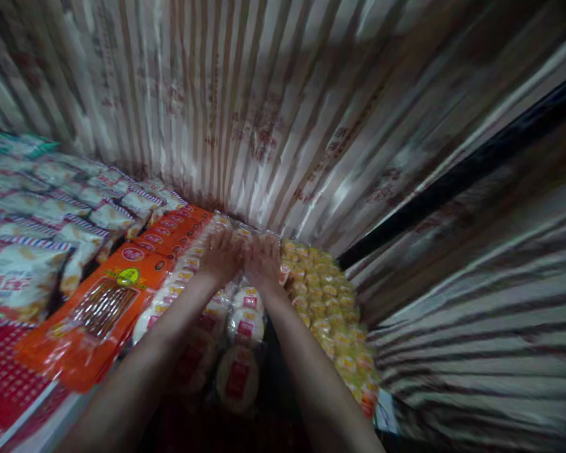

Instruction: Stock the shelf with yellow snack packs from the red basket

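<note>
1. White round packets [246, 324] with red labels are lying in rows, showing between the forearms [170, 333] and continuing forward up to the hands.
2. Left hand [221, 257] and right hand [263, 259] are resting close together at the far part of these rows; the fingers are pointing forward, but I cannot tell whether they are gripping something.
3. Orange packets [144, 258] are lying to the left of the hands, and yellow packets [318, 292] are lying to the right.
</note>
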Tool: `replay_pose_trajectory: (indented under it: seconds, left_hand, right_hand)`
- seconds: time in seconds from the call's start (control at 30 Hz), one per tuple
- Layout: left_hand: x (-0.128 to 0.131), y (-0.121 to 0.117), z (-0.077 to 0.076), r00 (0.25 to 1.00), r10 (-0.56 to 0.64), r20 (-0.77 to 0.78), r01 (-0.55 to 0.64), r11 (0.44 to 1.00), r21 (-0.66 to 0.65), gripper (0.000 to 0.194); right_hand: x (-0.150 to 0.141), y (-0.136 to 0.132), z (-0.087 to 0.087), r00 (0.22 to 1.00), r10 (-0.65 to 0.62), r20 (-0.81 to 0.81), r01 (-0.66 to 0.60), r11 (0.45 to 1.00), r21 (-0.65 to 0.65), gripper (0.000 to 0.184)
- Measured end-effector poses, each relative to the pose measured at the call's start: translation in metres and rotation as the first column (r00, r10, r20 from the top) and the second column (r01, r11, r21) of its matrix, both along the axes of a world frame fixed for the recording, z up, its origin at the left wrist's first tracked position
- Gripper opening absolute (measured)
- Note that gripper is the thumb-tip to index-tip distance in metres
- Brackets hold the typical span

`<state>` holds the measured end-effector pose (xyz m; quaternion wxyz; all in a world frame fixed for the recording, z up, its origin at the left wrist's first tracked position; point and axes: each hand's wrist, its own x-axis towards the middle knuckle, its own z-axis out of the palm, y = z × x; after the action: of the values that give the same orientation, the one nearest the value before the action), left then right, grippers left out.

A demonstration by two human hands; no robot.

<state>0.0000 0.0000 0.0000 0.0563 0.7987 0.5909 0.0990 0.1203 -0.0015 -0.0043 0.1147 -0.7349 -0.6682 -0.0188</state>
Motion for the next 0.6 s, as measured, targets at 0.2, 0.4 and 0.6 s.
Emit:
replay_pose_trajectory:
  seconds: [0.2, 0.4, 0.6]
  left_hand:
    - [0.001, -0.002, -0.01, 0.999, -0.035, 0.002, 0.035, 0.999, 0.014, 0.05]
    - [0.001, 0.0, -0.018, 0.999, -0.052, -0.003, 0.052, 0.999, 0.016, 0.05]
    - [0.0, -0.001, -0.016, 0.998, -0.056, -0.013, 0.056, 0.998, 0.011, 0.049]
  right_hand:
    - [0.0, 0.006, -0.006, 0.999, -0.046, 0.001, 0.046, 0.998, -0.049, 0.051]
    - [0.001, 0.011, -0.018, 1.0, 0.002, -0.03, -0.002, 1.0, 0.011, 0.053]
    - [0.002, 0.015, -0.023, 0.996, 0.014, -0.083, -0.011, 1.0, 0.028, 0.054]
